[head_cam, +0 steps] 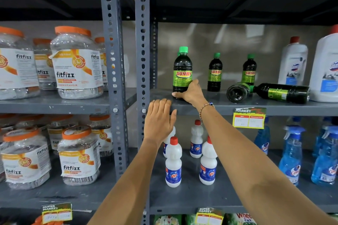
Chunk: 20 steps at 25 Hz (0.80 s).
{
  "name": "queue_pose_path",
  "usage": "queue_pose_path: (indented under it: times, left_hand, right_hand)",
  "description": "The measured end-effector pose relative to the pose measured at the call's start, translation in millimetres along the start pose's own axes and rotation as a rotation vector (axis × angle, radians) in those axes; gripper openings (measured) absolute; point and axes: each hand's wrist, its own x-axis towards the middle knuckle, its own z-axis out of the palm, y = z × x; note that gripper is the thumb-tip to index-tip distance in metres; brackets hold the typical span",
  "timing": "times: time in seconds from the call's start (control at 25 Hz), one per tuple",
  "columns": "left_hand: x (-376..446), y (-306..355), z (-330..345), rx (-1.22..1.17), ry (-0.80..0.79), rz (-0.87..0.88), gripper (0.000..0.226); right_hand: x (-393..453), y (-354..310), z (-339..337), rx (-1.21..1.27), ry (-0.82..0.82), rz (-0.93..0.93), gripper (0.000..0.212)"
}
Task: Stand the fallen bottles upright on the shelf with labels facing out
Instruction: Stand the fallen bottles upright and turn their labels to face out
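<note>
On the grey shelf (215, 107) a dark Sunny bottle (182, 71) with a green cap stands upright, label facing out. My right hand (190, 93) grips its base. Two more Sunny bottles (215, 73) (249, 70) stand upright further back. Two dark bottles lie on their sides: one (237, 92) shows its bottom toward me, the other (282, 92) lies lengthwise, cap to the left. My left hand (159, 120) hovers flat with fingers apart just below the shelf edge, holding nothing.
White Domex bottles (292, 62) (325, 69) stand at the shelf's right end. Below are white bottles with red caps (173, 162) and blue spray bottles (290, 153). Fitfizz jars (76, 64) fill the left bay past the grey upright post (142, 42). A price tag (249, 118) hangs from the shelf edge.
</note>
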Motion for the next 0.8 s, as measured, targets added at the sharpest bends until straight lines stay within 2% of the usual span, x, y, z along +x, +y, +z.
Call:
queue_pose_path:
  times: [0.16, 0.28, 0.4, 0.48, 0.6, 0.68, 0.72, 0.8]
  left_hand:
    - [6.7, 5.8, -2.6, 0.010, -0.028, -0.076, 0.037]
    - [17.4, 21.8, -7.8, -0.057, -0.018, -0.248, 0.037]
    - [44.1, 29.4, -12.9, -0.181, -0.005, -0.280, 0.032]
    - [75.6, 26.7, -13.3, -0.296, -0.121, -0.368, 0.036]
    - [122.3, 18.2, -13.9, -0.562, -0.518, -0.658, 0.060]
    - [131.0, 15.2, -11.6, -0.695, -0.723, -0.745, 0.051]
    - [131.3, 13.4, -7.0, -0.718, -0.751, -0.726, 0.043]
    - [126.1, 9.1, 3.2, -0.746, -0.695, -0.685, 0.031]
  right_hand:
    - [5.8, 16.5, -18.2, 0.163, -0.103, 0.081, 0.066]
    - [13.8, 33.6, -35.7, 0.238, -0.104, 0.112, 0.065]
    - [15.3, 37.8, -42.9, 0.279, -0.086, 0.092, 0.049]
    - [17.1, 32.5, -40.7, 0.277, -0.075, 0.050, 0.049]
    - [23.3, 25.3, -31.8, 0.275, -0.128, 0.025, 0.047]
    - [26.1, 25.7, -24.9, 0.269, -0.182, 0.016, 0.035]
    - [27.9, 27.0, -22.6, 0.264, -0.185, 0.008, 0.032]
    - [27.8, 29.2, -20.9, 0.260, -0.158, 0.006, 0.030]
